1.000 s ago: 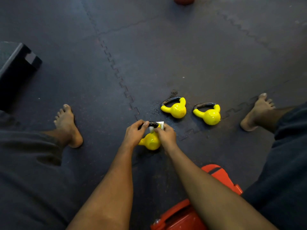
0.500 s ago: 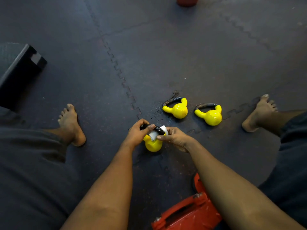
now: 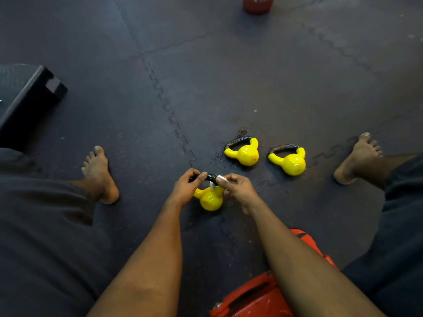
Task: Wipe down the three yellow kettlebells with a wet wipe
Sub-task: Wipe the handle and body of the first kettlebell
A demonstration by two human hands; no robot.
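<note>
Fingers of left hand [image 3: 185, 189] pinch kettlebell [image 3: 210, 200] handle, right hand [image 3: 240, 189] pinches wet wipe [image 3: 221, 178]; dark interlocking floor mats [image 3: 229, 88].

Dark mat floor [image 3: 229, 76] — three yellow kettlebells [image 3: 243, 153]

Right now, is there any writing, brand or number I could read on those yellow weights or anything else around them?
No text can be read.
The nearest kettlebell, middle kettlebell and right kettlebell: plain yellow, no visible marks.
The wet wipe: blank.
The red case: pale marks, too blurred to tell if lettering.
</note>
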